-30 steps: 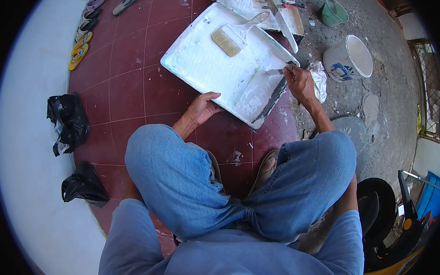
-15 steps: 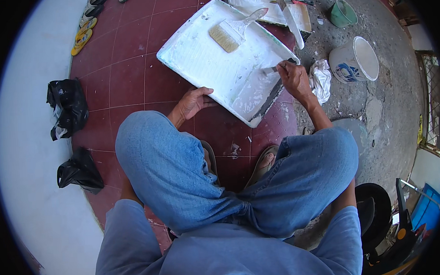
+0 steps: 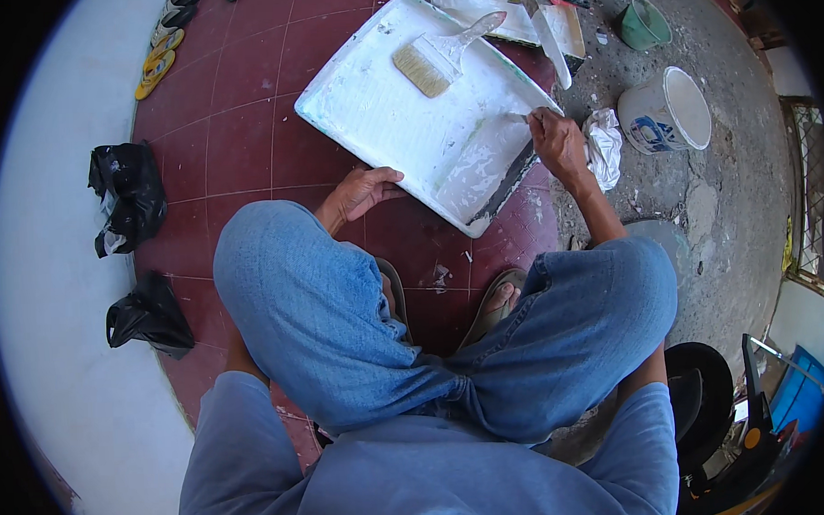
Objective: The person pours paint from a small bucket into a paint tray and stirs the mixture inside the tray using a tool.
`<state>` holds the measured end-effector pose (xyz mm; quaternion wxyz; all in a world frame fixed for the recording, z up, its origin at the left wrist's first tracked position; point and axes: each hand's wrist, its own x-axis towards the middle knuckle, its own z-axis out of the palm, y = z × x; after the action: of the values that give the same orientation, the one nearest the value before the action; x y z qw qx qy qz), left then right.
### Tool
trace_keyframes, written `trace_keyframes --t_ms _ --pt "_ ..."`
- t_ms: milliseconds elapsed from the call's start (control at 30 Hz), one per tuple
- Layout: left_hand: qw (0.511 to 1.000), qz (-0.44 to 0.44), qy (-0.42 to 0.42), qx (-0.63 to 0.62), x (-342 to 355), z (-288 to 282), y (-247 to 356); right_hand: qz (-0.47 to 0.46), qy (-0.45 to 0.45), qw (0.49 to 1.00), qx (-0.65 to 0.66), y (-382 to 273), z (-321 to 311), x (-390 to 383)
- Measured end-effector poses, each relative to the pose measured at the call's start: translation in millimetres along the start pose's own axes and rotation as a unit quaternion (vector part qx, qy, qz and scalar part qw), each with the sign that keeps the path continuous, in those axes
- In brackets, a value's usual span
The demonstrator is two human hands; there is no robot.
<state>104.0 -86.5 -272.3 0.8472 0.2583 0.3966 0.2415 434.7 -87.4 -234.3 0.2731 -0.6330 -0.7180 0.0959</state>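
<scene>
In front of my knees lies a white paint tray [image 3: 370, 95], tilted, with wet white paint smeared in its deep end. My left hand [image 3: 365, 193] grips the tray's near left edge, thumb on the rim and fingers beneath. At the right edge, my right hand [image 3: 559, 143] is closed around a small scraper [image 3: 516, 119]; the tip of its blade shows over the tray floor, and the fingers hide its handle. A wide paintbrush [image 3: 428, 68] rests in the upper part of the tray, bristles toward the left and handle over the far rim.
Beyond the tray, a long flat blade [image 3: 542, 35] lies across a shallow box [image 3: 563, 21]. Rightward on the concrete stand a green bucket [image 3: 645, 24], a white bucket [image 3: 648, 133] and crumpled white plastic [image 3: 602, 148]. Black plastic bags [image 3: 129, 199] and yellow sandals [image 3: 156, 71] are by the left wall.
My right hand has shifted slightly right and down along the tray's edge, drawing the scraper with it. My left hand keeps its hold, and the paintbrush stays where it was.
</scene>
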Motion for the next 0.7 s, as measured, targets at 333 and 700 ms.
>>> trace_keyframes --t_ms 333,700 --pt "0.998 -0.033 0.01 0.051 -5 -2 6 -0.021 -0.034 0.998 0.042 -12 -7 2" --pt "0.997 -0.041 0.009 0.061 -2 -3 3 0.022 -0.04 0.999 0.019 14 -12 12"
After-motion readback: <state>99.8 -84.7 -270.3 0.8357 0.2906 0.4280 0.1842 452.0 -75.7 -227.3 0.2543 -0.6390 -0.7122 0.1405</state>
